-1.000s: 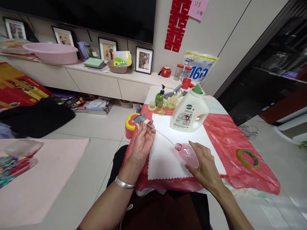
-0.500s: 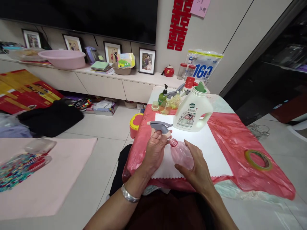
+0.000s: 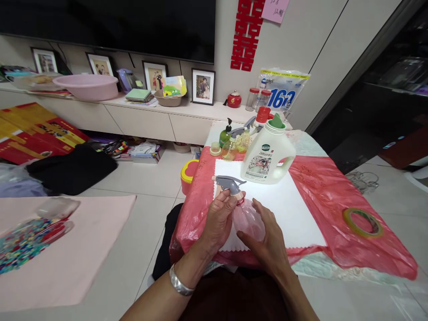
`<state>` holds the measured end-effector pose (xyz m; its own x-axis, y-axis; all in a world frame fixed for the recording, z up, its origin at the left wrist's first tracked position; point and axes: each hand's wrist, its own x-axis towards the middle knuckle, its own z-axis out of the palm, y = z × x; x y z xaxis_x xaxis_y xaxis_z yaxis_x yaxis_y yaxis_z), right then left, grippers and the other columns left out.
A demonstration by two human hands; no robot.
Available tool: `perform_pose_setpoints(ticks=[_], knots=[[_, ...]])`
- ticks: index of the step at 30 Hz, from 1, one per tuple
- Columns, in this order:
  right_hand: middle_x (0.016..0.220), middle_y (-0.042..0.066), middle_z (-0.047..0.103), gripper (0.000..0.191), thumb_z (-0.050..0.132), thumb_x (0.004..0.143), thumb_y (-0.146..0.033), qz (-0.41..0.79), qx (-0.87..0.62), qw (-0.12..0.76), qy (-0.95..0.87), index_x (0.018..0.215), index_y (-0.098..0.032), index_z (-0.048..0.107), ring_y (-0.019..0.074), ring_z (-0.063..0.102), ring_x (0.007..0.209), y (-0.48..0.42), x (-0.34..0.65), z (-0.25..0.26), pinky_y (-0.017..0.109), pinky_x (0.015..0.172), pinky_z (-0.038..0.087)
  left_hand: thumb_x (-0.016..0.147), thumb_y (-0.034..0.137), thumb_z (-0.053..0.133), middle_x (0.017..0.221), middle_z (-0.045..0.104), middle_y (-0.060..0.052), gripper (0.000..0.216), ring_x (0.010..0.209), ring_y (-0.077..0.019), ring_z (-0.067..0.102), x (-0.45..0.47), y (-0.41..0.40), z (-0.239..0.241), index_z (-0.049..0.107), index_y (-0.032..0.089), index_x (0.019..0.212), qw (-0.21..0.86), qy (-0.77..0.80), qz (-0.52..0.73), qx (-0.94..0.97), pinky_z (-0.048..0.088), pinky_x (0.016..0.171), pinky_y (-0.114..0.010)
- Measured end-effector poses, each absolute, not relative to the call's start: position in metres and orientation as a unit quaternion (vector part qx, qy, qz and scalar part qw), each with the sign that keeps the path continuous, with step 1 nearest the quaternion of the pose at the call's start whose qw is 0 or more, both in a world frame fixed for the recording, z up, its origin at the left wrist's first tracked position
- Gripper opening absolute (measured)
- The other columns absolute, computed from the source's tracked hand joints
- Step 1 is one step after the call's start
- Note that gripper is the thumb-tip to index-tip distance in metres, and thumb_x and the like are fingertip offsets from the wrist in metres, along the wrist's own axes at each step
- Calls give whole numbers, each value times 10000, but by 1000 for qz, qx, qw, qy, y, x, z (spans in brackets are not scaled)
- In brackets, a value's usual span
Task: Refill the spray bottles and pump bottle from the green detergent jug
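Observation:
My left hand (image 3: 219, 218) is closed around the collar of a grey spray head (image 3: 230, 183), which now sits at the neck of a clear pink bottle (image 3: 249, 220). My right hand (image 3: 270, 234) grips the body of that bottle from the right, thumb in front and fingers behind. The bottle tilts slightly over a white sheet with a scalloped edge (image 3: 284, 209). Just beyond it stands a large white detergent jug (image 3: 270, 156) with its mouth open and a green spout inside. Whether the spray head is screwed tight I cannot tell.
A red plastic cover (image 3: 310, 178) lies over the table. Behind the jug's left side are a green pump bottle (image 3: 225, 136), a yellowish spray bottle (image 3: 229, 150) and a pale cap (image 3: 216, 148). A tape roll (image 3: 363, 222) lies at the right. A yellow-lidded stool (image 3: 187, 171) stands left.
The spray head has come down onto the neck of the pink bottle, where a gap showed before. Both hands have drawn closer together.

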<state>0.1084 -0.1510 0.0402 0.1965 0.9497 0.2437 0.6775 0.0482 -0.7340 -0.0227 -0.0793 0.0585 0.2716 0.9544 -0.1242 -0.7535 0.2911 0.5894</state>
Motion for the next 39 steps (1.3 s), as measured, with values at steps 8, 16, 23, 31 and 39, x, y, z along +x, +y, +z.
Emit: perform_pose_setpoints(ticks=[8, 16, 23, 31, 39], knots=[[1365, 120, 592, 775, 731, 737, -413, 222, -648, 409, -603, 1440, -235, 459, 308, 564, 1234, -152, 110, 46, 514, 1020, 495, 639, 329, 916, 966, 775, -58, 457, 928, -177, 686, -27, -79, 53, 743, 156, 1024, 776, 228, 545, 221, 452, 935, -291], [1447, 72, 535, 780, 736, 773, -425, 340, -589, 465, -566, 1477, -309, 420, 275, 507, 1329, -155, 111, 43, 472, 1103, 434, 612, 369, 934, 954, 787, -58, 473, 921, -187, 699, -29, -80, 58, 747, 181, 1003, 787, 213, 540, 207, 458, 946, -315], [1401, 88, 563, 756, 736, 767, -423, 300, -611, 484, -550, 1453, -280, 452, 286, 534, 1287, -159, 106, 27, 475, 1071, 458, 656, 398, 902, 967, 784, -76, 411, 925, -182, 690, -25, -83, 60, 752, 165, 960, 772, 252, 542, 216, 463, 942, -313], [1335, 106, 591, 724, 706, 788, -398, 169, -615, 482, -601, 1448, -250, 449, 285, 564, 1214, -161, 103, 24, 463, 1007, 497, 677, 316, 887, 896, 738, -26, 378, 814, -130, 655, -21, -87, 71, 736, 160, 987, 756, 282, 548, 218, 487, 804, -247], [1329, 90, 598, 717, 704, 786, -407, 159, -615, 482, -604, 1444, -270, 455, 278, 571, 1198, -162, 106, 27, 457, 992, 504, 651, 399, 899, 911, 760, -73, 447, 831, -156, 642, -26, -87, 69, 752, 136, 981, 766, 267, 540, 224, 467, 820, -273]])
